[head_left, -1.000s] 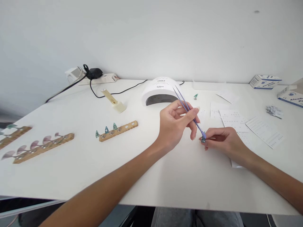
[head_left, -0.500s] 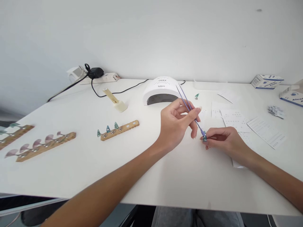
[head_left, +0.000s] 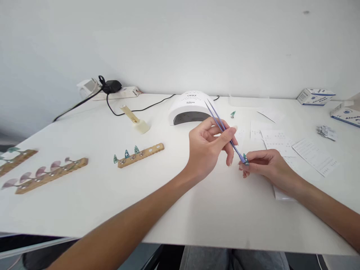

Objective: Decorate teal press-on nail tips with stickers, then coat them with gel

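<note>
My left hand (head_left: 208, 144) is closed on a pair of purple tweezers (head_left: 235, 149), with the two thin points up and away and the joined end down. That joined end touches or nearly touches a small teal press-on nail (head_left: 245, 159). My right hand (head_left: 266, 163) pinches this nail between thumb and fingertips just above the table; its underside is hidden. Sticker sheets (head_left: 277, 142) with tiny marks lie beyond my right hand. Another green nail (head_left: 233, 114) on a small stand is behind my left hand.
A white nail lamp (head_left: 191, 99) stands at the back. Wooden holders bear teal nails (head_left: 140, 154) and pink nails (head_left: 53, 174). A cream-coloured bottle (head_left: 142, 126) lies left of the lamp. Alcohol pad boxes (head_left: 316, 96) and small packets (head_left: 326, 132) are at right. Cables run along the back.
The nail in my right hand has turned slightly, and the tweezers' joined end now lies at its left side. The whole view has shifted a little.
</note>
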A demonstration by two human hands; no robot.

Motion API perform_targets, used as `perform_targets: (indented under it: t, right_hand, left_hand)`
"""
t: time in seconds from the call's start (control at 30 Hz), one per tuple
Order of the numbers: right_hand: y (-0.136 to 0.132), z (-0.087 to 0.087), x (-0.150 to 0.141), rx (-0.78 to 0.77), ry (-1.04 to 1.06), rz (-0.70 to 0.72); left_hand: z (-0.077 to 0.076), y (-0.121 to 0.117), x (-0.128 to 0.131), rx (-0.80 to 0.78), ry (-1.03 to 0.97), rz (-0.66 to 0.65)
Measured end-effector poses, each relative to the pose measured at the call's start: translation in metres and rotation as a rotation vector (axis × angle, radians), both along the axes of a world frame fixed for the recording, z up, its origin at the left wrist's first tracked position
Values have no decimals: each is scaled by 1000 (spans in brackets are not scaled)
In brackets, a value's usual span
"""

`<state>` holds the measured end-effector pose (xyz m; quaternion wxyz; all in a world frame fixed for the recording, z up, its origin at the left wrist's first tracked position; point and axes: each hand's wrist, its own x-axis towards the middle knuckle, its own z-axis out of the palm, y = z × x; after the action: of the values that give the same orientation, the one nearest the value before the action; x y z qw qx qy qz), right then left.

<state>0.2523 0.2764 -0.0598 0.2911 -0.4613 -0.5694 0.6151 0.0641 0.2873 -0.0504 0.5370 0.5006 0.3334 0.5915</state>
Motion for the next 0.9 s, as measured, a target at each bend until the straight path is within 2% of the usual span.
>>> perform_targets:
  t: [0.13, 0.23, 0.37, 0.5, 0.63, 0.77, 0.9]
  right_hand:
    - [0, 1, 0, -18, 5, 45]
    - [1, 3, 3, 34, 17, 42]
    - [8, 10, 13, 138, 19, -96]
    - [17, 15, 23, 216, 59, -254]
    - [20, 12, 24, 228, 65, -225]
    - [15, 9, 19, 210, 62, -137]
    - [10, 9, 15, 183, 77, -119]
  left_hand:
    - [0, 2, -1, 18, 94, 102]
    - [2, 7, -6, 7, 201, 127]
    - [0, 13, -12, 38, 530, 118]
    - [-6, 12, -9, 143, 1097, -14]
    - [-12, 4, -1, 273, 1536, -201]
    - [-18, -2, 3, 448, 1695, -320]
    - [-21, -3, 2, 517, 1729, -344]
